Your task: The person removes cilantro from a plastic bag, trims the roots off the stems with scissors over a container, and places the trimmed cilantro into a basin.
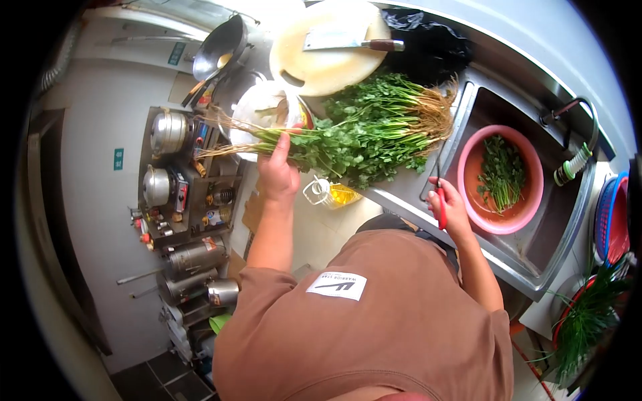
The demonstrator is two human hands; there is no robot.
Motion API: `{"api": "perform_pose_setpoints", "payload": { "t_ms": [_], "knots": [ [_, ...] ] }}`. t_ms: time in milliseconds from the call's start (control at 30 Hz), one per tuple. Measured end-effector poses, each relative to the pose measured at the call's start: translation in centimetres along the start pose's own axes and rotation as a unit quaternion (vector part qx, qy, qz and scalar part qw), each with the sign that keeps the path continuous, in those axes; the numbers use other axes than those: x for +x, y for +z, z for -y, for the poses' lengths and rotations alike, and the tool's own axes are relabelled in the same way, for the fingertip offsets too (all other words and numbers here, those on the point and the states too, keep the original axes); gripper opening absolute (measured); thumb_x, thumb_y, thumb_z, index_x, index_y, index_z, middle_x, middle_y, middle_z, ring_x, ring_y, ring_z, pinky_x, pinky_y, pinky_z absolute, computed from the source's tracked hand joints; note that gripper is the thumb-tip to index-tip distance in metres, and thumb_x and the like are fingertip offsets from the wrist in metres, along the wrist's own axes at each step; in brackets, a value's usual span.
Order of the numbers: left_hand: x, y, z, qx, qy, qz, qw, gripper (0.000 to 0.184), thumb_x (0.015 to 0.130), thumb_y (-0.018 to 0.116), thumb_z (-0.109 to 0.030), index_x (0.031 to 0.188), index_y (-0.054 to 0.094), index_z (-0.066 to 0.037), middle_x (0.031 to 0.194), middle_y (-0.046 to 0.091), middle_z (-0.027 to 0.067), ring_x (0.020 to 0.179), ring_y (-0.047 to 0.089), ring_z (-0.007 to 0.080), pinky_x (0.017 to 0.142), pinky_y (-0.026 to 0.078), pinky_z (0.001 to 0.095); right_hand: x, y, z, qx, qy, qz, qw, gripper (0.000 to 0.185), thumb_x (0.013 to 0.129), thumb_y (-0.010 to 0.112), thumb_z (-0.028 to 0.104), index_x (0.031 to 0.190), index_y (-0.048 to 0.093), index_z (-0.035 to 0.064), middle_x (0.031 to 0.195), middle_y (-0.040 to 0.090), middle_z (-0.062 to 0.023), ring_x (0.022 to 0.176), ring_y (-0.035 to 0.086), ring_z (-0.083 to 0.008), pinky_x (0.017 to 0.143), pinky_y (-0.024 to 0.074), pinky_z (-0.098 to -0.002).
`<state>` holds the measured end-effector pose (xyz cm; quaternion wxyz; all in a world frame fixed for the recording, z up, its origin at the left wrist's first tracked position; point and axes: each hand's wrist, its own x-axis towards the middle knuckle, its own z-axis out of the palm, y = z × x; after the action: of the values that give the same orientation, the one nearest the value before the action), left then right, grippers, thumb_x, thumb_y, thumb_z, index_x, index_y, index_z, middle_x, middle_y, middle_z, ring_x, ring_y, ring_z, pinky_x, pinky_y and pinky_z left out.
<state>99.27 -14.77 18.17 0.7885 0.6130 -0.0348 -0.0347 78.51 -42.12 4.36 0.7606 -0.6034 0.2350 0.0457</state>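
Head view gives me both bare hands over a steel counter and sink. With the left hand I have a bunch of rooted herbs pinched near the stems, the thumb laid across them; the pale roots point left and the leaves reach right, up against the larger pile of herbs on the counter. My right hand is curled around the red-handled scissors, just outside the sink's near edge; I can't tell how far the blades are parted. In the sink sits a pink basin with cut greens lying in water. Beyond the pile I see a round cutting board with a cleaver flat on it, and a black plastic bag beside the board. A white container is just behind the held bunch, and a bottle of yellow oil stands below the counter's edge.
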Motion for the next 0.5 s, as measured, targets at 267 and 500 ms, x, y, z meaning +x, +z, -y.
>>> {"api": "perform_pose_setpoints", "payload": {
  "t_ms": [267, 500],
  "knots": [
    [-0.3, -5.0, -7.0, -0.022, 0.075, -0.056, 0.995, 0.017, 0.096, 0.053, -0.007, 0.111, 0.055, 0.002, 0.089, 0.065, 0.0111, 0.091, 0.068, 0.0302, 0.088, 0.054, 0.0440, 6.4, 7.9, 3.3, -0.081, 0.003, 0.175, 0.981, 0.047, 0.090, 0.069, 0.017, 0.131, 0.056, -0.0010, 0.094, 0.060, -0.0002, 0.084, 0.053, -0.0075, 0.080, 0.0466, -0.0231],
    [2.5, -11.4, -8.0, -0.030, -0.090, -0.023, 0.995, 0.019, 0.092, 0.062, -0.005, 0.110, 0.059, 0.000, 0.092, 0.065, 0.0101, 0.069, 0.061, 0.0164, 0.064, 0.053, 0.0306, 8.8, 16.8, 13.9, -0.216, -0.093, 0.264, 0.935, 0.048, 0.089, 0.069, 0.019, 0.129, 0.056, -0.0045, 0.083, 0.062, -0.0040, 0.077, 0.055, -0.0088, 0.074, 0.0474, -0.0240]
  ]
}}
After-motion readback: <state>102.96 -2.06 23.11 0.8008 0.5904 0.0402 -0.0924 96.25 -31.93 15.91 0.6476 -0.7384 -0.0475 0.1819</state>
